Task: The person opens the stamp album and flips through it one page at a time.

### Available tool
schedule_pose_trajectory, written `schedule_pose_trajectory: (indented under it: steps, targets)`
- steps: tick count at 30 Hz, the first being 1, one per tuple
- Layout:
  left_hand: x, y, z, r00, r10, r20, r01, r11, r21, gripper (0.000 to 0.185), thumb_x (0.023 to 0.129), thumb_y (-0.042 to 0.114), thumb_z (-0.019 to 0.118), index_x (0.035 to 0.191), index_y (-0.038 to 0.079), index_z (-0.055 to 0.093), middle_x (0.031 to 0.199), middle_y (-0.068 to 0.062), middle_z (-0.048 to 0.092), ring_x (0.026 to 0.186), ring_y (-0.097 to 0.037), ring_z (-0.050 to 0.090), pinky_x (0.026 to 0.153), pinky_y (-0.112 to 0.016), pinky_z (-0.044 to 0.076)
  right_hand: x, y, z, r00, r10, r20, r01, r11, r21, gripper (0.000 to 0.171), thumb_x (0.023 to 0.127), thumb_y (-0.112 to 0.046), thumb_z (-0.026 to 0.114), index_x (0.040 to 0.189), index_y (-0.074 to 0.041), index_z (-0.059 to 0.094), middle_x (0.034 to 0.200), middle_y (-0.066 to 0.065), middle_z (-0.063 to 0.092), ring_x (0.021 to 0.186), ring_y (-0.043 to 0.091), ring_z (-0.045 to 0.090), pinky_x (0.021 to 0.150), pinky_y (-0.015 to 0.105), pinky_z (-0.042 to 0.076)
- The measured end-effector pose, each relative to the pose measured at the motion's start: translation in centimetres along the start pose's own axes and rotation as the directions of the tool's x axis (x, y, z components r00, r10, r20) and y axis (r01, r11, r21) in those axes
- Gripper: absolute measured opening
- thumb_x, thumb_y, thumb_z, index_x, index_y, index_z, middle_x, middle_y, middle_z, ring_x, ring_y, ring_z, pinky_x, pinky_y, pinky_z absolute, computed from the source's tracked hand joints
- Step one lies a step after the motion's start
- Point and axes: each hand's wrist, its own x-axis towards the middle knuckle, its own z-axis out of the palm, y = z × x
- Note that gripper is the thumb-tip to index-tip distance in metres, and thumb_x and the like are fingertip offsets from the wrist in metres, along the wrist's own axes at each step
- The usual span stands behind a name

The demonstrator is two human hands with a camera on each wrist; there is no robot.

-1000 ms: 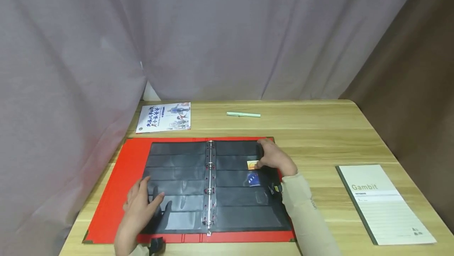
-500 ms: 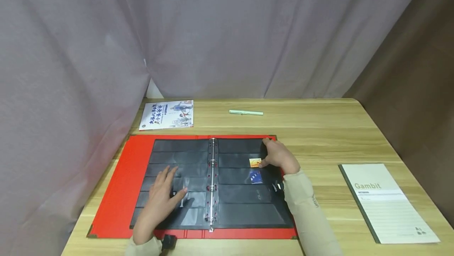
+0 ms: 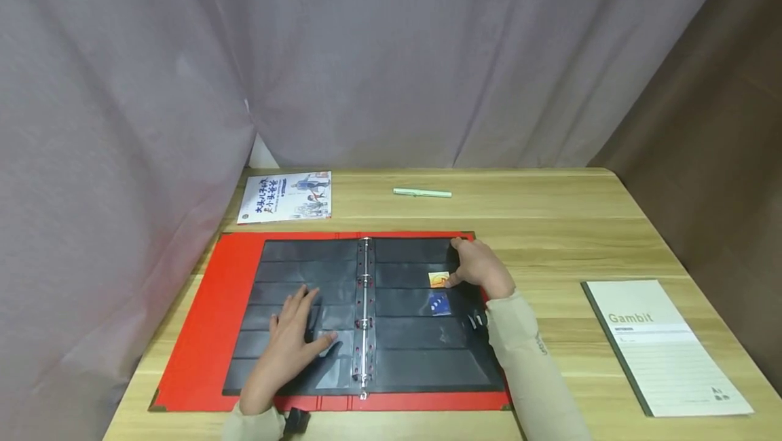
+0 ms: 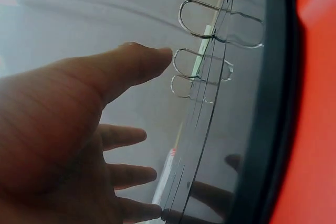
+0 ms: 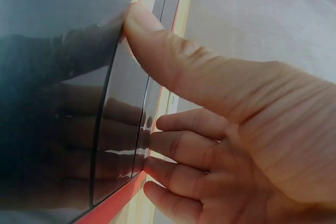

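An open red binder [image 3: 204, 319] with black pocket pages lies on the table. My left hand [image 3: 290, 342] hovers low over the left page [image 3: 305, 251], fingers spread and holding nothing. In the left wrist view its thumb points toward the metal rings [image 4: 197, 19]. On the right page [image 3: 427, 370], a yellow stamp-like card [image 3: 437, 279] sits in one pocket and a blue one [image 3: 439, 304] in the pocket below. My right hand [image 3: 482, 268] rests at that page's outer edge; its thumb touches the page at the yellow card, and its straight fingers reach the upper corner.
A picture book [image 3: 285, 197] lies behind the binder at the left, and a pale green pen [image 3: 422, 193] behind its middle. To the right is a Gambit notebook [image 3: 666, 346]. Grey curtains [image 3: 391, 61] hang at the table's back and left.
My left hand has moved right and away from me, from the left page's outer edge to over its middle. The right hand stays at the yellow card. The head view shifted slightly.
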Motion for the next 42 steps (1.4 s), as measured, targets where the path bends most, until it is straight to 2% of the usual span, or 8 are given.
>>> schedule_pose_trajectory:
  steps: [10,16,22,28,30,34,37,42]
  targets:
    - [0.3,0.2,0.2,0.999,-0.024,0.038,0.023,0.999,0.035,0.085,0.076,0.022,0.090,0.149,0.008,0.048,0.160,-0.028,0.027,0.146,-0.057,0.013,0.106,-0.081,0.007,-0.1,0.1,-0.2,1.000,0.002,-0.024,-0.002,1.000,-0.030,0.095,0.065,-0.021,0.097,0.142,0.010,0.050,0.132,0.029,0.060,0.114,0.042,0.061,0.097,0.053,0.049]
    - [0.3,0.0,0.4,0.998,-0.033,0.053,0.030,0.999,0.041,0.086,0.074,0.021,0.091,0.148,0.009,0.049,0.160,-0.026,0.029,0.146,-0.056,0.012,0.105,-0.081,0.005,-0.2,-0.1,-0.3,1.000,-0.008,-0.020,0.006,0.996,-0.091,0.100,0.063,-0.028,0.098,0.143,0.006,0.050,0.129,0.027,0.062,0.109,0.041,0.062,0.096,0.053,0.050]
    - [0.3,0.0,0.5,0.998,-0.031,0.055,0.030,0.999,0.024,0.087,0.073,0.021,0.091,0.148,0.007,0.049,0.160,-0.026,0.029,0.147,-0.056,0.011,0.105,-0.081,0.004,-0.1,-0.4,-0.3,0.998,-0.036,-0.048,0.030,0.993,-0.112,0.097,0.059,-0.026,0.100,0.138,0.007,0.055,0.120,0.025,0.067,0.101,0.039,0.064,0.092,0.052,0.051]
    - [0.2,-0.1,0.2,0.998,-0.016,0.053,0.015,1.000,0.023,0.086,0.074,0.021,0.091,0.147,0.005,0.050,0.159,-0.028,0.029,0.146,-0.058,0.010,0.104,-0.082,0.003,-0.7,-0.8,0.1,0.996,-0.044,-0.078,0.038,0.996,-0.087,0.093,0.061,-0.021,0.099,0.137,0.010,0.055,0.128,0.027,0.064,0.112,0.044,0.062,0.096,0.054,0.048]
    - [0.1,-0.1,0.2,0.998,-0.013,0.055,0.012,1.000,0.023,0.086,0.074,0.022,0.091,0.147,0.005,0.050,0.159,-0.029,0.029,0.145,-0.059,0.010,0.104,-0.082,0.003,-1.0,-1.0,0.3,0.994,-0.046,-0.098,0.038,0.996,-0.086,0.090,0.061,-0.019,0.099,0.135,0.011,0.057,0.125,0.027,0.065,0.111,0.045,0.062,0.096,0.054,0.048]
    - [0.1,-0.1,0.1,0.998,-0.019,0.053,0.018,1.000,0.020,0.085,0.074,0.022,0.092,0.146,0.006,0.051,0.159,-0.029,0.029,0.145,-0.058,0.010,0.104,-0.081,0.003,-1.3,-1.6,0.7,0.984,-0.069,-0.162,0.054,0.994,-0.096,0.075,0.059,-0.013,0.099,0.122,0.008,0.064,0.107,0.023,0.070,0.097,0.040,0.066,0.087,0.052,0.053]
    - [0.2,-0.1,0.1,0.998,-0.027,0.054,0.025,0.999,0.032,0.085,0.074,0.023,0.091,0.146,0.006,0.051,0.159,-0.029,0.029,0.145,-0.058,0.011,0.105,-0.081,0.003,-1.6,-1.8,0.9,0.975,-0.076,-0.208,0.059,0.995,-0.086,0.070,0.057,-0.010,0.099,0.116,0.007,0.065,0.099,0.021,0.071,0.088,0.038,0.067,0.079,0.052,0.054]
    - [0.3,0.0,0.1,0.997,-0.034,0.064,0.032,0.999,0.041,0.084,0.074,0.024,0.091,0.146,0.006,0.051,0.159,-0.029,0.029,0.145,-0.058,0.011,0.105,-0.081,0.004,-1.8,-1.6,1.3,0.964,-0.079,-0.253,0.073,0.997,-0.035,0.080,0.056,-0.005,0.098,0.125,0.009,0.059,0.109,0.025,0.069,0.094,0.043,0.066,0.083,0.055,0.053]
